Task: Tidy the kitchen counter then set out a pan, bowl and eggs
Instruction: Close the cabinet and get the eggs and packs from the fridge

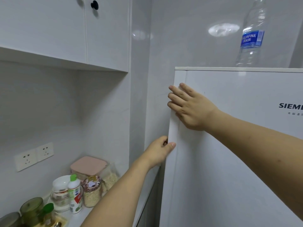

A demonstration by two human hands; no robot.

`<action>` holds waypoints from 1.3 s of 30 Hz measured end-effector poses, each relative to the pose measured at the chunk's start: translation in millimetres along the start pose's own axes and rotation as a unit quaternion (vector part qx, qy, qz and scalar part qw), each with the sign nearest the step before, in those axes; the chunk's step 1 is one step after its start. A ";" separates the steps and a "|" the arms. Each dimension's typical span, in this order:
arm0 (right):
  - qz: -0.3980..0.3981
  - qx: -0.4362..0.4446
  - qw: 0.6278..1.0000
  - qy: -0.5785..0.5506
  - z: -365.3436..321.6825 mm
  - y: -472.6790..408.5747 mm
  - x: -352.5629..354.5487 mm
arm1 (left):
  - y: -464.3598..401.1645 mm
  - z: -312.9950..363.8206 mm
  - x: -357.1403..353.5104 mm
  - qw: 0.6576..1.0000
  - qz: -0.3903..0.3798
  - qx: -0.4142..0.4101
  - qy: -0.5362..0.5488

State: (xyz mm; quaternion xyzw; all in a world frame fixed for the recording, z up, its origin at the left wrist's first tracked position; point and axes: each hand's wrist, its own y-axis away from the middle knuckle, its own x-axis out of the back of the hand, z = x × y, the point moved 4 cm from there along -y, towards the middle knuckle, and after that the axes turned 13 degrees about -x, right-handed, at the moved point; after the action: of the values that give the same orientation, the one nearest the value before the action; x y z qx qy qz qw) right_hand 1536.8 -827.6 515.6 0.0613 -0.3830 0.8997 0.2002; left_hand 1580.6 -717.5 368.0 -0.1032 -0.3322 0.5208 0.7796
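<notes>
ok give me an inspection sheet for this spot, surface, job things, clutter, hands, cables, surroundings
surface: white counter at lower left, partly covered with containers.
job's things: white fridge door; no pan, bowl or eggs seen.
clutter: pink-lidded box, patterned-lid jar, green-capped bottle, white tub, green glass jars.
grippers: left hand grips the fridge door's edge, thumb on the front; right hand lies flat on the door front, fingers straight.
cables: nothing seen.
surroundings: water bottle standing on top of the fridge; wall sockets with nothing plugged in; upper cabinet with a black knob; white tiled walls.
</notes>
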 end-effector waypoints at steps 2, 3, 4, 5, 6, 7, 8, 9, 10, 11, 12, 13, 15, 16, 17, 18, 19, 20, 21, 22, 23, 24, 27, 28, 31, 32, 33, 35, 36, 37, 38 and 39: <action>0.003 0.000 1.000 0.001 -1.3 0.1 -0.2 | 1.8 1.7 -1.3 1.000 0.007 -0.006 0.004; 0.003 0.000 1.000 0.001 -1.0 0.2 0.0 | 2.4 2.6 -2.6 1.000 0.011 -0.009 0.009; 0.004 -0.001 1.000 0.002 -0.8 0.0 0.0 | 2.5 0.8 -4.4 1.000 0.014 -0.006 0.015; 0.003 -0.002 1.000 0.003 -1.0 -0.4 -0.3 | 4.0 2.8 -5.1 1.000 0.021 -0.007 0.022; 0.000 -0.002 1.000 0.004 -0.9 -0.4 0.0 | 5.0 4.2 -6.0 0.999 0.025 -0.006 0.025; -0.003 -0.003 1.000 0.005 -1.2 -0.3 0.5 | 6.2 5.1 -7.0 0.999 0.032 -0.005 0.025; -0.004 -0.003 1.000 0.006 -1.7 -0.6 0.6 | 6.1 3.6 -7.7 0.999 0.034 -0.003 0.022; -0.007 -0.003 1.000 0.006 -2.1 -0.8 0.7 | 6.7 4.7 -8.1 0.999 0.039 -0.001 0.020; -0.009 -0.003 1.000 0.006 -2.0 -0.3 1.0 | 7.7 5.9 -8.6 0.999 0.043 0.002 0.019; -0.013 -0.004 1.000 0.006 -2.4 -0.4 0.9 | 8.8 8.6 -8.9 0.999 0.047 0.001 0.019; -0.017 -0.004 1.000 0.006 -2.9 -0.6 0.6 | 9.3 9.2 -9.3 0.999 0.048 0.001 0.017; -0.023 -0.004 1.000 0.007 -3.7 -1.6 0.2 | 9.6 10.2 -8.7 0.999 0.050 0.000 0.017; -0.032 -0.004 0.999 0.011 -4.0 -1.0 1.1 | 12.1 11.8 -7.8 0.998 0.052 0.000 0.024; -0.033 -0.003 0.999 0.007 -3.6 -0.3 2.3 | 13.6 12.3 -7.5 0.998 0.048 -0.001 0.035; -0.029 -0.002 1.000 -0.001 -3.5 0.7 3.9 | 15.7 12.7 -7.7 0.998 0.044 0.001 0.051; -0.024 0.000 1.000 -0.009 -3.3 1.7 5.6 | 17.7 13.1 -7.3 0.997 0.041 0.001 0.064; -0.021 0.000 1.000 -0.012 -3.2 2.8 7.5 | 19.5 14.5 -7.2 0.996 0.043 -0.002 0.073; -0.018 0.001 1.000 -0.013 -4.1 3.8 9.9 | 22.4 14.8 -6.7 0.996 0.045 -0.004 0.076; -0.017 0.000 1.000 -0.012 -4.1 4.8 11.3 | 23.8 16.0 -7.6 0.996 0.048 -0.007 0.081; -0.017 0.000 1.000 -0.011 -4.6 5.3 13.3 | 25.7 16.6 -8.0 0.995 0.053 -0.007 0.080; -0.017 0.000 1.000 -0.010 -5.1 5.6 15.5 | 27.7 17.9 -8.3 0.995 0.057 -0.007 0.077; -0.017 0.001 1.000 -0.008 -5.7 5.9 18.1 | 29.9 18.8 -8.3 0.996 0.060 -0.008 0.068; -0.012 0.006 1.000 -0.006 -7.1 7.6 26.2 | 38.2 22.4 -8.7 0.996 0.070 -0.009 0.057; -0.009 0.004 1.000 -0.008 -7.2 8.9 29.7 | 41.1 23.9 -8.4 0.996 0.071 -0.008 0.056; 0.002 -0.001 1.000 -0.022 -7.9 11.6 38.8 | 48.5 28.9 -8.2 0.996 0.078 -0.003 0.053; 0.005 0.000 1.000 -0.027 -8.3 12.1 41.7 | 51.4 31.8 -7.8 0.996 0.079 -0.002 0.051; 0.006 0.000 1.000 -0.028 -8.4 12.3 44.8 | 54.0 34.0 -8.0 0.995 0.082 -0.001 0.048; 0.008 0.001 1.000 -0.025 -9.9 14.7 52.8 | 62.0 38.7 -7.9 0.995 0.090 0.004 0.041; 0.010 0.001 1.000 -0.026 -10.6 16.3 57.1 | 65.8 40.1 -7.5 0.995 0.093 0.005 0.036; 0.014 0.000 0.999 -0.033 -11.2 17.7 61.3 | 70.1 43.0 -7.8 0.995 0.095 0.005 0.034; 0.019 0.000 0.999 -0.040 -11.7 19.3 65.9 | 74.0 44.7 -8.1 0.995 0.096 0.005 0.033; 0.024 0.000 0.999 -0.043 -12.3 20.7 70.3 | 78.4 48.1 -8.3 0.995 0.098 0.005 0.036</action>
State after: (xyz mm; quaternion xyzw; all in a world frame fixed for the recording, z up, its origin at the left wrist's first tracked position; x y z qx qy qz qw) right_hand 1464.8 -809.8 511.8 0.0910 -0.3928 0.9007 0.1620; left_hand 1490.3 -699.6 361.3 -0.1498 -0.2898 0.5925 0.7366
